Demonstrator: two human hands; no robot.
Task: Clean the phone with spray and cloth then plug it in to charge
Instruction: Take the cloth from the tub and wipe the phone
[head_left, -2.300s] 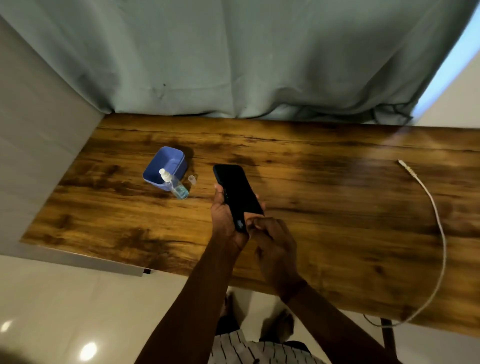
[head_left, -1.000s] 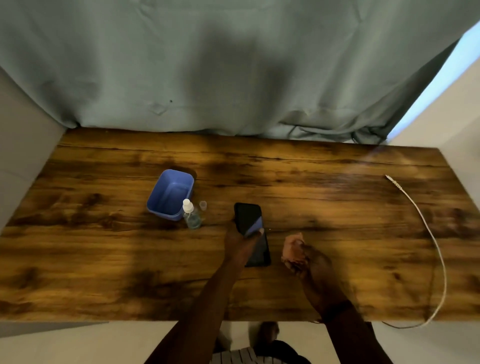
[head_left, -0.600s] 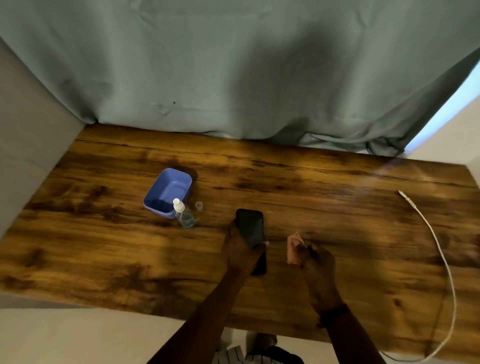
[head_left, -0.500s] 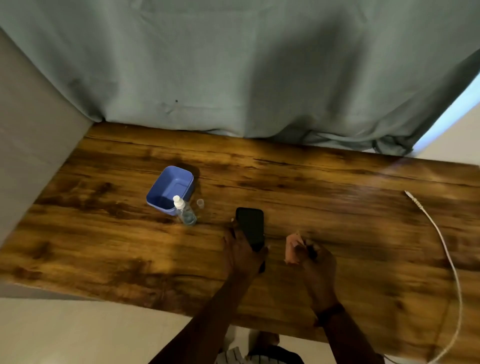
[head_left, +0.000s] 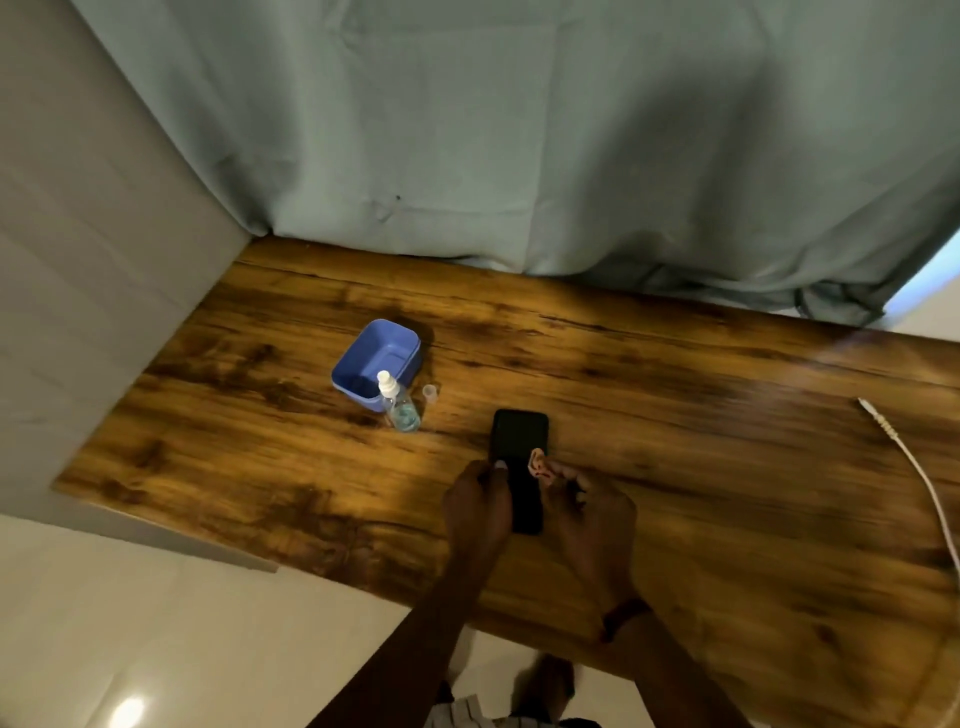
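Note:
A black phone (head_left: 519, 447) lies flat on the wooden table (head_left: 701, 467), screen dark. My left hand (head_left: 478, 506) grips its left edge near the lower half. My right hand (head_left: 589, 506) holds a small pinkish cloth (head_left: 537, 464) bunched in its fingers, pressed at the phone's right edge. A small clear spray bottle (head_left: 397, 402) with a white nozzle stands to the left, its clear cap (head_left: 429, 392) beside it. The white charging cable (head_left: 919, 473) lies at the far right, its plug end pointing up-left.
A blue plastic tub (head_left: 376, 358) stands just behind the spray bottle. A grey-green curtain (head_left: 519, 130) hangs along the table's far edge. A grey wall (head_left: 78, 260) borders the left side. The table's near edge runs diagonally under my forearms.
My right hand has brought the cloth leftward from beside the phone onto its right edge. My left hand still holds the phone on the table. The view has shifted.

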